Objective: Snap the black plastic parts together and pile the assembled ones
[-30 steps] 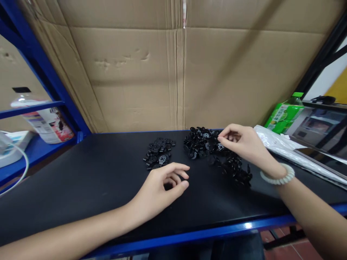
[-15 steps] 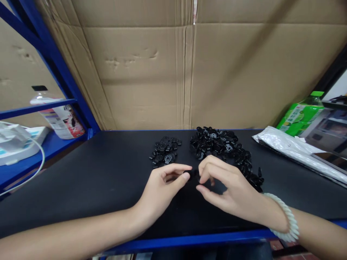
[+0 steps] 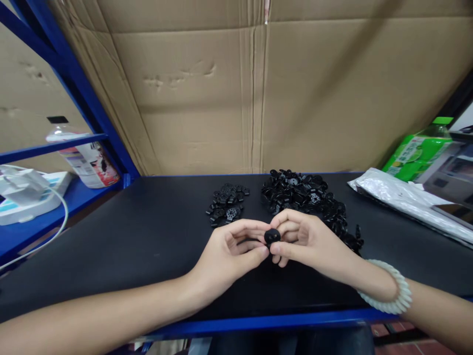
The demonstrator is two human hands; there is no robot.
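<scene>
Left hand (image 3: 231, 252) and right hand (image 3: 314, 241) pinch a small black disc-like part (image 3: 272, 236) between their fingertips, above the near half of the black tabletop (image 3: 162, 246); the fingers hide its edges. Just beyond lie a smaller pile (image 3: 225, 198) of black pieces and, to the right, a larger pile (image 3: 295, 190) – partly covered by the right hand. Farther right rest a silvery packet (image 3: 402, 199) and a green bottle (image 3: 417, 153); at far left, a power strip (image 3: 22, 213). Half a second ago the hands were apart – now they meet at the part.
</scene>
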